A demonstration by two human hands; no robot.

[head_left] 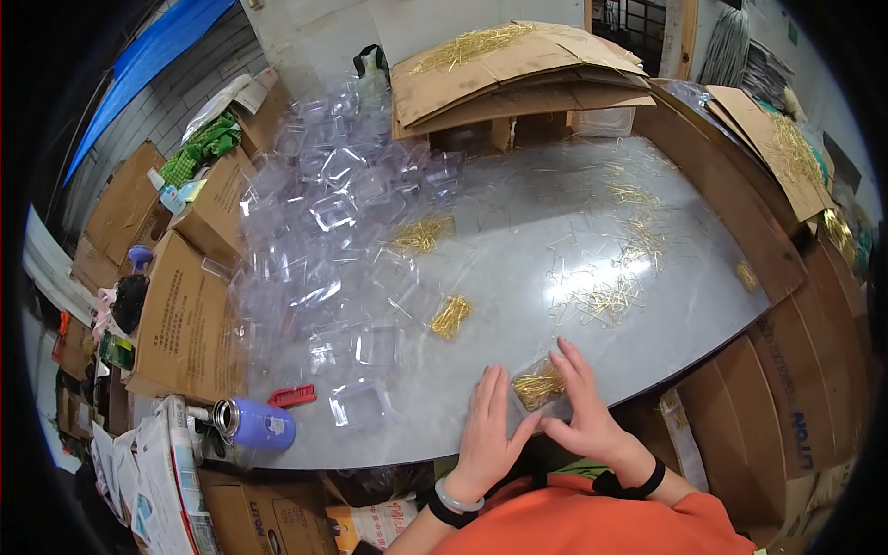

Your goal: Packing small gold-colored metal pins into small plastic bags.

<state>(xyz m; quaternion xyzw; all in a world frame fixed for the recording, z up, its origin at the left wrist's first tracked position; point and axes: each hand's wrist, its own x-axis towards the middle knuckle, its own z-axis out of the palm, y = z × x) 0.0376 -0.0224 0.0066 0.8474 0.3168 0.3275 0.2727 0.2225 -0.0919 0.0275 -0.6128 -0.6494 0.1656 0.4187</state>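
Gold wire pins (537,387) are lying in small clear box (553,406), sitting between left hand (486,433), fingers together, thumb apart, and right hand (589,414), fingers slightly spread, near front edge of grey table (433,407). Light, even pressure from both sides should be keeping box steady.

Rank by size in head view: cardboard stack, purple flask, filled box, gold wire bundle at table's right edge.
1. Cardboard stack
2. Purple flask, filled box: unsure; right hand partly covers box
3. Gold wire bundle

Pins (539,386) in box (531,410) on table (427,427)
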